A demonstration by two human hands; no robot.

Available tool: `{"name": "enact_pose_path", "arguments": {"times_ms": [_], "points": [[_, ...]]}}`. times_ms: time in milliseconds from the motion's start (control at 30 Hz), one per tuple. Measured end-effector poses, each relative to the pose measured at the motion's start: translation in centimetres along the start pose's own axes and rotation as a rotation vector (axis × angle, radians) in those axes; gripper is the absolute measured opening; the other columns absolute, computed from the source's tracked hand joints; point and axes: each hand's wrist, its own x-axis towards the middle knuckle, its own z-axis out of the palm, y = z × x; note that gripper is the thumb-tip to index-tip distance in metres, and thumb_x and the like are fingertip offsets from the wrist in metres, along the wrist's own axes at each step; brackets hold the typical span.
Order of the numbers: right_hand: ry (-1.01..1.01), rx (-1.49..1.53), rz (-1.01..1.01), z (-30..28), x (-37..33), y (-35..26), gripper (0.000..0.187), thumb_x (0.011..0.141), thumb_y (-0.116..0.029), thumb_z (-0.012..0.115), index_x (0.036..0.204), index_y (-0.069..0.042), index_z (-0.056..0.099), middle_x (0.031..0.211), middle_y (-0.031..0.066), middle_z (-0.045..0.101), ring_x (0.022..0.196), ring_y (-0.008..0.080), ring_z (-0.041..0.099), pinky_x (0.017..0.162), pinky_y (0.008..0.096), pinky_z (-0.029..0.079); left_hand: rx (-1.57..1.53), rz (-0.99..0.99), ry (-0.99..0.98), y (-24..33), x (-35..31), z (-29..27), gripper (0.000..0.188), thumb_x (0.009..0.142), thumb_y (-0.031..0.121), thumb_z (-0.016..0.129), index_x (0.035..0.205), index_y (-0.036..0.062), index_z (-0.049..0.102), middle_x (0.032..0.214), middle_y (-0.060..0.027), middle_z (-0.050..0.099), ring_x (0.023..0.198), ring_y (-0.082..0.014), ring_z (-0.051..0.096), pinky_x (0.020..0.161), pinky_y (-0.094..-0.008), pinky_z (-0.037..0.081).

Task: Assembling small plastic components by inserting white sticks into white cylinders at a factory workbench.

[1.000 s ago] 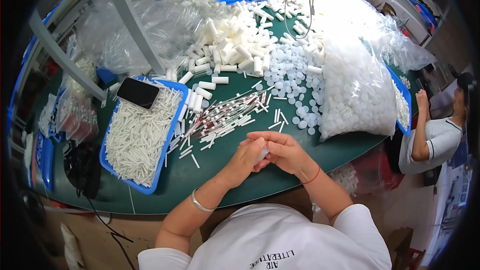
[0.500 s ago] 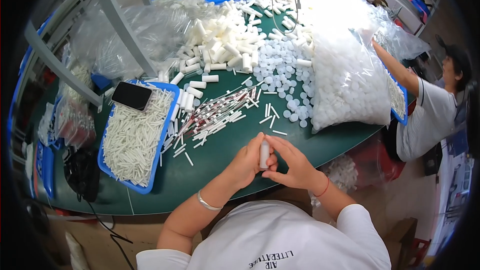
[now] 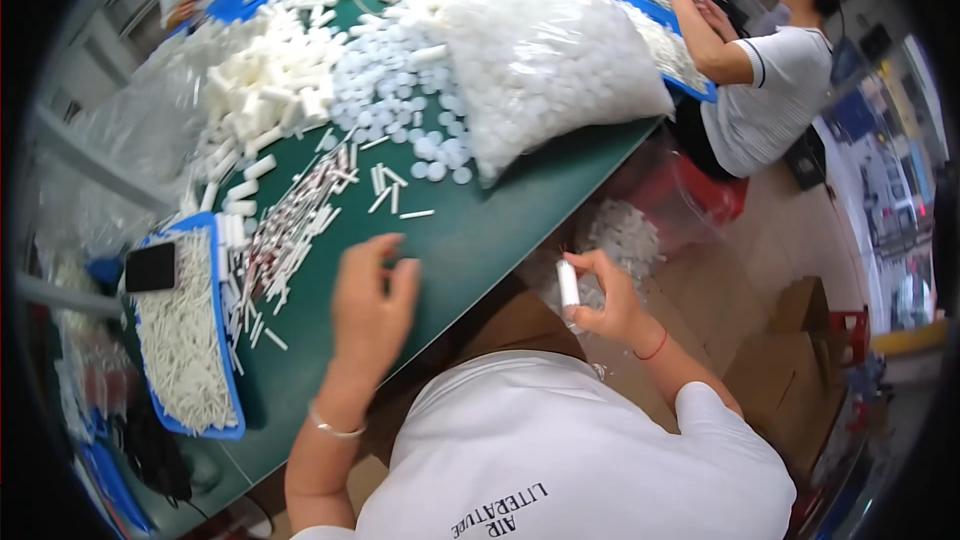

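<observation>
My right hand [image 3: 612, 300] grips a small white plastic tube [image 3: 568, 283] between thumb and fingers, past the table's near edge and above a clear bag of white parts [image 3: 625, 230]. Over the green table [image 3: 450, 250], my left hand [image 3: 375, 295] is slightly blurred, its thumb and fingers apart with nothing in them. Thin reddish sticks with white ends [image 3: 305, 205] lie in a loose heap ahead and left of that hand. A few short white rods [image 3: 385, 185] rest just beyond it.
A blue tray of white rods [image 3: 185, 340] carries a black phone [image 3: 150, 268] at left. Thick white tubes [image 3: 260, 90], translucent round caps [image 3: 440, 155] and a bulging plastic bag [image 3: 560, 70] cover the far side. Co-workers sit at the right and far left; a red container [image 3: 690, 190] stands below.
My hands have parted: the right carries the tube rightward off the table edge, the left moves left, empty. The view has turned right. The right co-worker's hands are now together above a tray.
</observation>
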Motion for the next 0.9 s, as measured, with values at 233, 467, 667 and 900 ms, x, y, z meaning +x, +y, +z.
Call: {"name": "enact_pose_path", "arguments": {"times_ms": [233,467,667,900], "points": [[-0.229,-0.227,0.736,0.4,-11.6,14.1,0.063,0.075,-0.036,0.073,0.119,0.004,0.053,0.105,0.0161,0.066,0.092,0.0233,0.065,0.081,0.0358,0.051,0.585,0.289,0.201,-10.6,3.8,-4.1,0.014,0.083,0.009,0.061,0.093,-0.0005,0.059,0.093,-0.0187,0.055,0.088,-0.0364,0.054,0.077,-0.0438,0.044],[-0.168,-0.128,0.373,-0.6,-4.2,4.7,0.046,0.081,-0.021,0.072,0.117,0.003,0.059,0.105,0.0162,0.066,0.088,0.0214,0.065,0.077,0.0323,0.052,0.708,0.302,0.167,-11.1,4.2,-1.9,0.005,0.074,0.001,0.054,0.079,0.0031,0.054,0.083,-0.0143,0.051,0.082,-0.0298,0.054,0.07,-0.0378,0.047],[-0.166,-0.076,-0.447,6.0,13.1,-6.6,0.01,0.082,-0.004,0.068,0.09,0.001,0.066,0.088,0.0128,0.066,0.079,0.0254,0.064,0.069,0.0324,0.051,0.766,0.339,0.178,-9.7,3.3,-1.1,0.005,0.072,0.005,0.057,0.075,0.0064,0.052,0.079,-0.0094,0.049,0.076,-0.0229,0.054,0.064,-0.033,0.046],[-0.2,-0.297,-0.832,20.1,28.8,-7.3,0.012,0.081,-0.013,0.065,0.088,-0.004,0.069,0.084,0.0099,0.062,0.085,0.0276,0.059,0.077,0.0387,0.048,0.706,0.33,0.215,-8.9,3.0,-0.6,0.013,0.071,0.002,0.056,0.084,0.0012,0.056,0.083,-0.0126,0.051,0.079,-0.0259,0.054,0.068,-0.0348,0.047]]}}
